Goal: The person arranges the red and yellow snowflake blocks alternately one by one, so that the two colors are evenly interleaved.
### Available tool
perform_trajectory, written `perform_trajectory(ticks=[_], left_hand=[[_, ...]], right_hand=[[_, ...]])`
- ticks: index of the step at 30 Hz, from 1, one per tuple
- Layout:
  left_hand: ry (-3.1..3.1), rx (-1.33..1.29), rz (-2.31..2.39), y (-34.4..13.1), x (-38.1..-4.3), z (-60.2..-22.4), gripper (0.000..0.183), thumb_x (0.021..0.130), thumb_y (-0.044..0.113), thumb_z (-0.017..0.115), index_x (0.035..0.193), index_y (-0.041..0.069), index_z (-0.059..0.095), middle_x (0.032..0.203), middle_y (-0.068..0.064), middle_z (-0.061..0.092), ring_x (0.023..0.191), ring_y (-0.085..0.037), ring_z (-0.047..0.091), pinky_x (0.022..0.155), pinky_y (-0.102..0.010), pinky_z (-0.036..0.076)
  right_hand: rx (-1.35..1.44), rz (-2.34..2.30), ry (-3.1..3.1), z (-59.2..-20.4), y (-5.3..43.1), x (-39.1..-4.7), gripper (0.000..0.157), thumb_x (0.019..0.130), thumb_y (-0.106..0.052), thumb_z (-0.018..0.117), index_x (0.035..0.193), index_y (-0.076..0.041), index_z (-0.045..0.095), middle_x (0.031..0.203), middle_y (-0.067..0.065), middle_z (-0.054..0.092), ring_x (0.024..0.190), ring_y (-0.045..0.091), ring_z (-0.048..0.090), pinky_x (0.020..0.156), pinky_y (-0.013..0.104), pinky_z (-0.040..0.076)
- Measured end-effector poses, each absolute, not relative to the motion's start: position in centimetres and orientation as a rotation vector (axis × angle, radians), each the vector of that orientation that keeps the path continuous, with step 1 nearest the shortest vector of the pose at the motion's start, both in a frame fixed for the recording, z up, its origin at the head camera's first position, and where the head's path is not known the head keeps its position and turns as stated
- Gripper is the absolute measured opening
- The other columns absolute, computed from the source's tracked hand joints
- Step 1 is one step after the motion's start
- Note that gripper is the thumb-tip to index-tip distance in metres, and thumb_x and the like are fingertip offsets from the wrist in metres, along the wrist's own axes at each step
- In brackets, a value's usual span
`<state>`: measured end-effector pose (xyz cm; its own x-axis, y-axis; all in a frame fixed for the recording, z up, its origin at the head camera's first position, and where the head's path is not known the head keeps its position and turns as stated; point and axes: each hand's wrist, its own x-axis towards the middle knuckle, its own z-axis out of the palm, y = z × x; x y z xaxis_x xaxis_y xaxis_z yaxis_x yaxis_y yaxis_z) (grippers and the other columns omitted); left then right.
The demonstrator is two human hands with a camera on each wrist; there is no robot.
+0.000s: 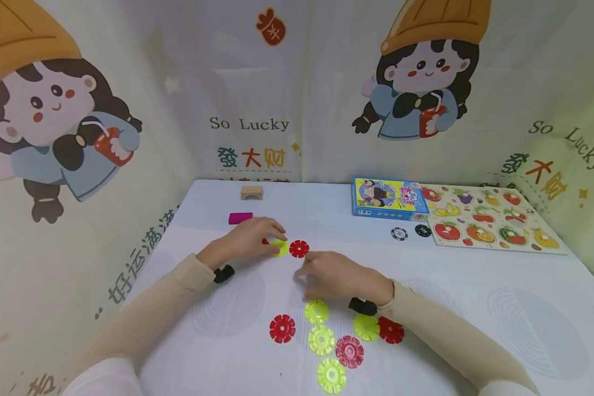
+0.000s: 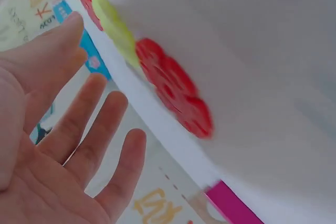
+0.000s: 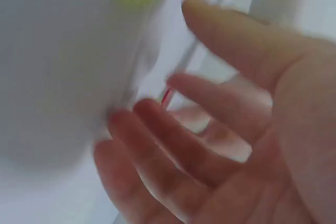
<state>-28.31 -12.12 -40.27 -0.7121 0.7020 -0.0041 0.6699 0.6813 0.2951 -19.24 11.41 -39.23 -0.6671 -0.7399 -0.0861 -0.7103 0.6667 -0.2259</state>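
Flat notched plastic discs lie in a row by my left hand: a red disc, a yellow disc and another red disc, which the hand mostly hides in the head view. The left wrist view shows that hand's fingers spread beside the row, gripping nothing. My right hand, blurred, hovers just right of the row with loosely bent fingers and nothing between them. Below it lie more discs, among them a yellow disc and a red disc.
A magenta block and a wooden arch block sit at the back left. Toward the back right are a blue and yellow box, a fruit puzzle board and two round chips. Patterned curtains surround the table.
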Motion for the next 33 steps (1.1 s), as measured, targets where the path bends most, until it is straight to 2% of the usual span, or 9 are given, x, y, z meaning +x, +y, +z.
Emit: perform_trajectory(ticks=[3, 9, 16, 24, 33], left_hand=[[2.758, 1.164, 0.4, -10.9, -28.4, -40.3, 0.039, 0.082, 0.035, 0.073, 0.119, 0.027, 0.067, 0.126, 0.009, 0.06, 0.123, -0.015, 0.051, 0.101, -0.041, 0.045], [2.706, 1.19, 0.357, -8.8, -28.1, -40.7, 0.041, 0.085, 0.037, 0.068, 0.125, 0.027, 0.063, 0.129, 0.007, 0.059, 0.124, -0.016, 0.049, 0.102, -0.04, 0.044], [2.703, 1.188, 0.337, -8.4, -27.9, -41.1, 0.039, 0.084, 0.039, 0.069, 0.122, 0.029, 0.065, 0.121, 0.01, 0.062, 0.112, -0.01, 0.053, 0.094, -0.032, 0.046], [2.711, 1.194, 0.357, -8.4, -28.2, -41.2, 0.039, 0.085, 0.039, 0.068, 0.122, 0.03, 0.064, 0.121, 0.01, 0.062, 0.112, -0.01, 0.052, 0.094, -0.032, 0.046], [2.714, 1.174, 0.365, -8.3, -28.2, -41.3, 0.039, 0.084, 0.038, 0.069, 0.122, 0.029, 0.065, 0.119, 0.01, 0.062, 0.112, -0.01, 0.053, 0.094, -0.032, 0.047]], right_hand=[[-1.294, -0.211, 2.598, -39.1, 11.9, -16.8, 0.043, 0.078, -0.044, 0.074, 0.118, -0.03, 0.067, 0.111, -0.004, 0.062, 0.099, 0.008, 0.055, 0.083, 0.023, 0.051], [-1.331, -0.158, 2.624, -39.5, 12.6, -14.6, 0.037, 0.08, -0.042, 0.072, 0.114, -0.028, 0.069, 0.109, -0.004, 0.06, 0.096, 0.008, 0.053, 0.082, 0.021, 0.051], [-1.165, -0.255, 2.65, -39.6, 13.2, -14.3, 0.035, 0.077, -0.038, 0.076, 0.109, -0.025, 0.071, 0.103, -0.005, 0.062, 0.091, 0.007, 0.053, 0.078, 0.022, 0.051], [-1.228, -0.172, 2.6, -39.1, 13.9, -14.3, 0.035, 0.079, -0.029, 0.076, 0.113, -0.029, 0.068, 0.112, -0.005, 0.058, 0.097, 0.01, 0.05, 0.079, 0.022, 0.05], [-1.175, -0.14, 2.651, -39.3, 14.0, -14.2, 0.043, 0.077, -0.037, 0.076, 0.115, -0.02, 0.062, 0.109, -0.005, 0.056, 0.095, 0.009, 0.049, 0.082, 0.023, 0.05]])
